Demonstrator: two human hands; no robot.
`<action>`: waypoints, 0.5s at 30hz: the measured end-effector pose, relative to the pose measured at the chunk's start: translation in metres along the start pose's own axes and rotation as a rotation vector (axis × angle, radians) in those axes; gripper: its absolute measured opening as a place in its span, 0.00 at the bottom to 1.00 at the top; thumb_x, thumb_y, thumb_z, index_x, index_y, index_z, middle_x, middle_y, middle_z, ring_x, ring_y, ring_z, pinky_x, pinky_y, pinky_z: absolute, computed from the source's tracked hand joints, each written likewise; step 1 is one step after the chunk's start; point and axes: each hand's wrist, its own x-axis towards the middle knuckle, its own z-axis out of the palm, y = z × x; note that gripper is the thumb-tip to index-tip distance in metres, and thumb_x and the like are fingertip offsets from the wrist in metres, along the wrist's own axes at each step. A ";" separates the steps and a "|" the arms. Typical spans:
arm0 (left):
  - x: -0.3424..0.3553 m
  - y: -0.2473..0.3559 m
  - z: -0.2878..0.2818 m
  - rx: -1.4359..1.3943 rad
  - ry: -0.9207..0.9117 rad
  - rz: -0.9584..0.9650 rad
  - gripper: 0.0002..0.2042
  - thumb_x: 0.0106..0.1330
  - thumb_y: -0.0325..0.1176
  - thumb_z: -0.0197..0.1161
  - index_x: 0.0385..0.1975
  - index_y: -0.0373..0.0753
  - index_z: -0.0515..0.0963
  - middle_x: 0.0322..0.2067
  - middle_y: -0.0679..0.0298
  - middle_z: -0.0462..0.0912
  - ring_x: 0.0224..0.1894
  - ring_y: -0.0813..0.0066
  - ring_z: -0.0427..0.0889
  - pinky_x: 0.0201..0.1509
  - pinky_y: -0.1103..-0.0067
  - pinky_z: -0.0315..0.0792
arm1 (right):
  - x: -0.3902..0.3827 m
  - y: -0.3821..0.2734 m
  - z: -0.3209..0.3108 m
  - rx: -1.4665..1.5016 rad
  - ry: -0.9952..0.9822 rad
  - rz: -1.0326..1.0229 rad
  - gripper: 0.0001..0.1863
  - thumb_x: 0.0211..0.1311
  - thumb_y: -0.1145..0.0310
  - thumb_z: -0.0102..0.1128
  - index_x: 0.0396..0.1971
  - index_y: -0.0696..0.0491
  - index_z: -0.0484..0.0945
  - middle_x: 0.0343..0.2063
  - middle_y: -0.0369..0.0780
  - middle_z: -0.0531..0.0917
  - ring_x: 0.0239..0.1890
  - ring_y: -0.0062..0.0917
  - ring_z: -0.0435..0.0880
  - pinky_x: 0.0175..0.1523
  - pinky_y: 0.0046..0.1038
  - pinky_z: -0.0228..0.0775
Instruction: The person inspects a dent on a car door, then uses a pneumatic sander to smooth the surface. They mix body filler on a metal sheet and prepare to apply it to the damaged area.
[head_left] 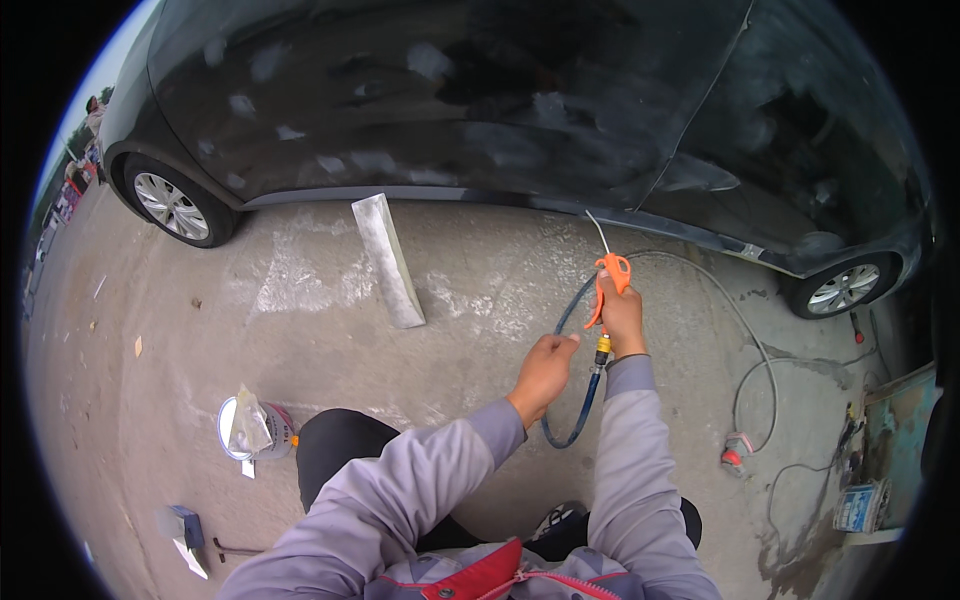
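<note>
My right hand (620, 315) grips an orange air blow gun (612, 268), its thin metal nozzle pointing up toward the dark car's lower edge (520, 200). A yellow coupler (603, 350) joins the gun to a blue hose (575, 428) that loops down and leftward. My left hand (540, 375) is closed over the left side of that loop, just left of the coupler; what lies inside its fingers is hidden. A long pale board (386, 260) lies on the concrete beneath the car door (420, 100), whose dark paint shows lighter patches.
A can (275, 430) with crumpled material stands left of my knee. A dark block (180, 525) lies lower left. A red tool (735, 455), grey cable (770, 390) and worn cabinet (890, 430) are at right. Wheels (170, 200) bound the car. People appear far left.
</note>
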 end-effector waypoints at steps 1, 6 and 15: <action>0.001 0.000 0.000 -0.010 -0.003 0.021 0.21 0.76 0.49 0.61 0.49 0.33 0.78 0.45 0.63 0.81 0.46 0.73 0.74 0.53 0.77 0.70 | -0.001 0.002 0.003 -0.030 -0.076 -0.011 0.23 0.77 0.51 0.58 0.28 0.55 0.78 0.19 0.37 0.81 0.17 0.22 0.79 0.20 0.27 0.68; 0.002 -0.001 -0.004 0.015 -0.012 0.001 0.20 0.76 0.49 0.61 0.48 0.33 0.79 0.45 0.63 0.81 0.46 0.73 0.74 0.53 0.77 0.69 | -0.007 -0.009 0.024 -0.185 -0.175 -0.041 0.21 0.76 0.53 0.59 0.30 0.56 0.79 0.19 0.37 0.81 0.18 0.22 0.79 0.22 0.29 0.71; 0.004 0.005 -0.012 -0.067 0.045 -0.020 0.24 0.78 0.51 0.56 0.53 0.32 0.78 0.50 0.57 0.83 0.46 0.70 0.75 0.57 0.73 0.68 | -0.028 -0.038 0.041 0.061 -0.022 -0.111 0.19 0.76 0.54 0.60 0.35 0.57 0.79 0.19 0.37 0.81 0.19 0.21 0.80 0.26 0.29 0.74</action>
